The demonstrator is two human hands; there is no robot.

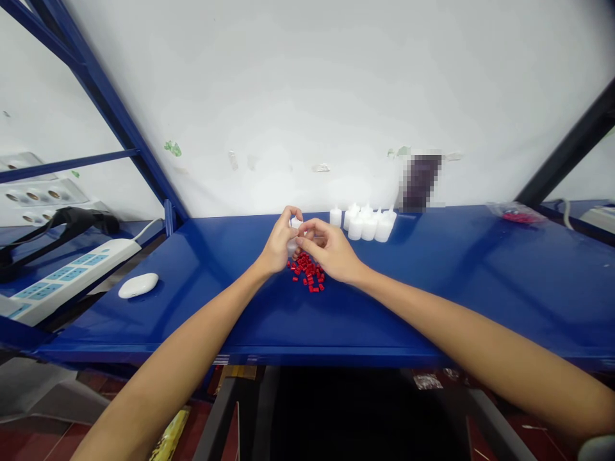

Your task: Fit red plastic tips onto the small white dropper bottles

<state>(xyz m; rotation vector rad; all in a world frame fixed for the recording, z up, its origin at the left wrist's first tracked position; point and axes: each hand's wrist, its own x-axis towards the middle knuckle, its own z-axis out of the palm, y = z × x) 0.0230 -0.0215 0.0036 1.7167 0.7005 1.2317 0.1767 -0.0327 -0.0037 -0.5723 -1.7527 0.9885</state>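
While no brand or writing can be read on anything here, your left hand [277,246] and right hand [331,251] meet above the blue surface [432,288], fingers pinched together on a small white candle [293,234] held between them. Just beneath your hands lies a heap of red pieces [308,273] on the surface. A cluster of white candles [366,224] stands near, behind your right hand. A white mouse [138,285] and a power strip [62,282] lie well to the left.

white mouse [138,285] at 9 o'clock on blue table [480,288], power strip [67,278] further left, clear bag [516,214] at 2 o'clock
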